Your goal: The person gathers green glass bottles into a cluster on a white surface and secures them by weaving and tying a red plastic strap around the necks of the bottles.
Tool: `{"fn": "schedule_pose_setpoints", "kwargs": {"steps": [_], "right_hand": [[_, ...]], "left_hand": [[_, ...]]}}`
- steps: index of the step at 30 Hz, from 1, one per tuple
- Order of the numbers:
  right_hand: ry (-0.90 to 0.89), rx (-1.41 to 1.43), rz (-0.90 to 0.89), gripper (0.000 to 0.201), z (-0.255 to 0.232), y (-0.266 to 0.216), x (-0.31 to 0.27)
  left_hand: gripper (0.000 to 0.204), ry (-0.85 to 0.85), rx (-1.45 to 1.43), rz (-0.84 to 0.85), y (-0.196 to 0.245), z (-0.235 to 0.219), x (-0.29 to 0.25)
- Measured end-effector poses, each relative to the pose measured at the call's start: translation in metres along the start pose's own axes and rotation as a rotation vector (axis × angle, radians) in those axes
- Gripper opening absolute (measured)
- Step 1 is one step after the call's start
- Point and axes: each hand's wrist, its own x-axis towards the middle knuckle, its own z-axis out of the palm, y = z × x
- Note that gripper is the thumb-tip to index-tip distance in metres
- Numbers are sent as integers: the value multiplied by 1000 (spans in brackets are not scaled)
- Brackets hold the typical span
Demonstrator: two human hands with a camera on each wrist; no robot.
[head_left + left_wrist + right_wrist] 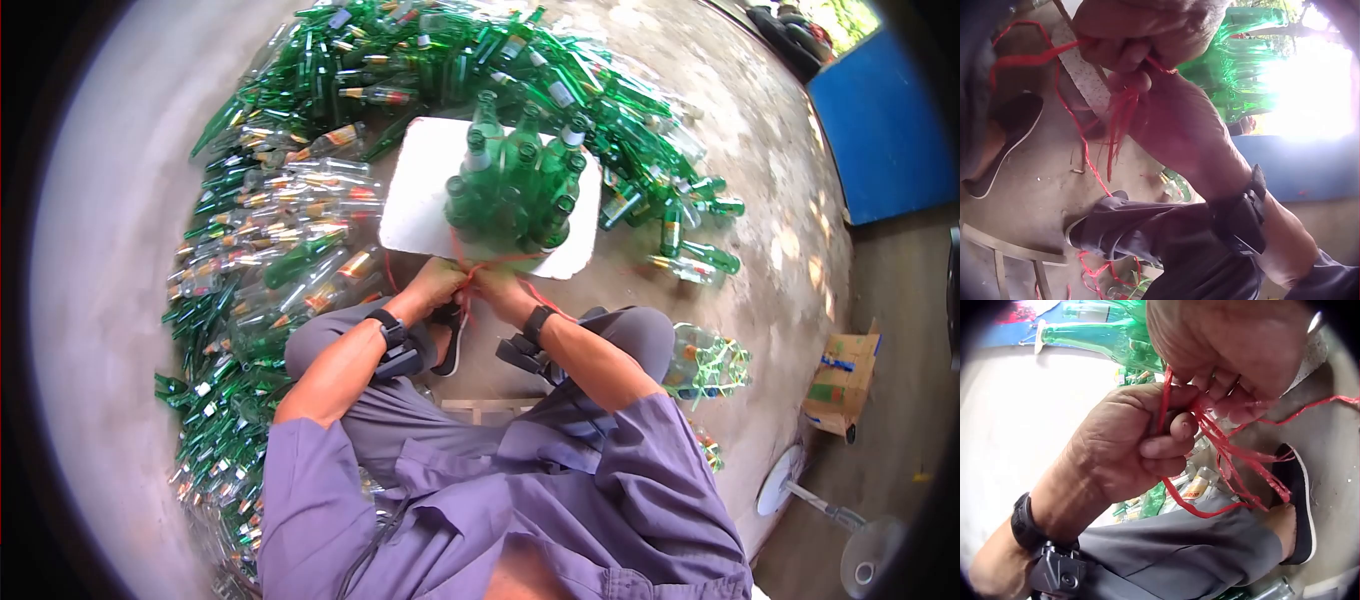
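Note:
A tight cluster of green glass bottles (520, 180) stands upright on a white slab (425, 190) in front of the person. At the slab's near edge both hands meet over red plastic string (1235, 450). The left hand (1129, 437) curls its fingers round one strand, its thumb and forefinger close to the knotted part. Bent over the same spot, the right hand (1229, 344) pinches the string, with frayed ends hanging below. In the left wrist view the right hand (1166, 112) is partly covered by the left hand (1147, 25).
Heaps of green and clear bottles (300, 200) curve round the left and far side. A few loose bottles (690, 250) lie right of the slab. A netted bundle (710, 360) is beside the right knee. Farther right are a cardboard box (842, 385) and a blue panel (885, 125).

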Motion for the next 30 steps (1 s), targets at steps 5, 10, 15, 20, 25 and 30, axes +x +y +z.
{"fn": "schedule_pose_setpoints", "kwargs": {"steps": [5, 10, 15, 20, 25, 30], "right_hand": [[-317, -296, -189, 9, -2, -10, 5], [-234, -126, -63, 19, 10, -22, -2], [92, 80, 116, 10, 15, -16, 3], [181, 76, 178, 7, 16, -23, 5], [88, -435, -43, 7, -5, 2, 15], [-18, 23, 110, 12, 9, -18, 0]], "left_hand": [[26, 39, 30, -69, 10, 1, -8], [49, 127, 228, -18, -5, 0, 2], [47, 207, 536, -42, 13, -12, -6], [35, 172, 494, 156, -6, -34, 25], [33, 161, 201, 128, -1, -32, 30], [33, 234, 116, 171, -8, -29, 42]]}}
